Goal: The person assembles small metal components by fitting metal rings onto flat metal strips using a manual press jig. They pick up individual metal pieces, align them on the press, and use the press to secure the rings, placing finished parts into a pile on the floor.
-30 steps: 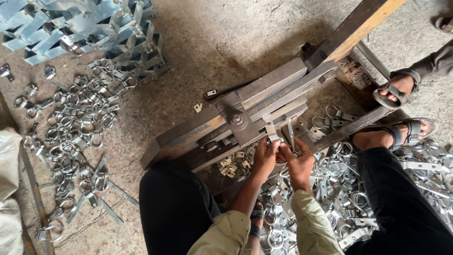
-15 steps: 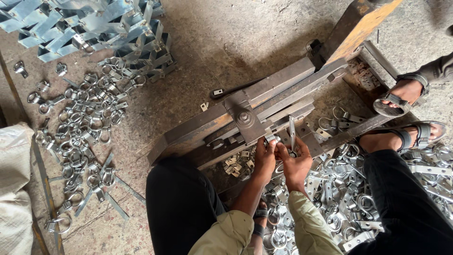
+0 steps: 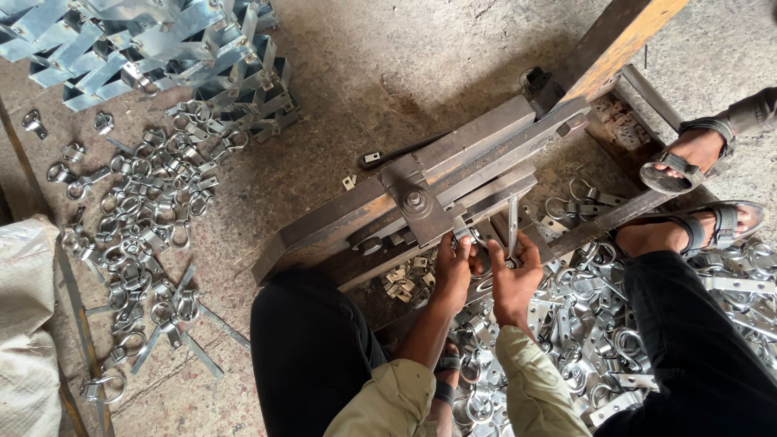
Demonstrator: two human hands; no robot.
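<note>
I looked straight down on a steel press [image 3: 453,182] set on the concrete floor [image 3: 388,65], with my knees either side of it. My left hand [image 3: 453,271] sat against the near edge of the press, fingers curled and pinched on a small bright clamp [image 3: 468,236] just below the bolt [image 3: 414,199]. The clamp lay at my fingertips, touching the press, and most of it was hidden under them. My right hand [image 3: 516,275] was just beside the left, nearly touching it, thumb up and fingers partly closed around a thin upright strip [image 3: 513,226] that rose from it toward the press. I could not tell for sure whether that strip was loose stock or part of the press, since the shadow there was deep.

Under both wrists and off to my right spread a heap of finished clamps [image 3: 583,348], shiny and tangled. A second scatter of ring clamps [image 3: 137,218] lay well apart on the floor to my left, with stacked brackets [image 3: 146,40] above them and a white sack [image 3: 24,324] at the left edge. Another person's sandalled feet [image 3: 696,194] rested by the far right end of the press.
</note>
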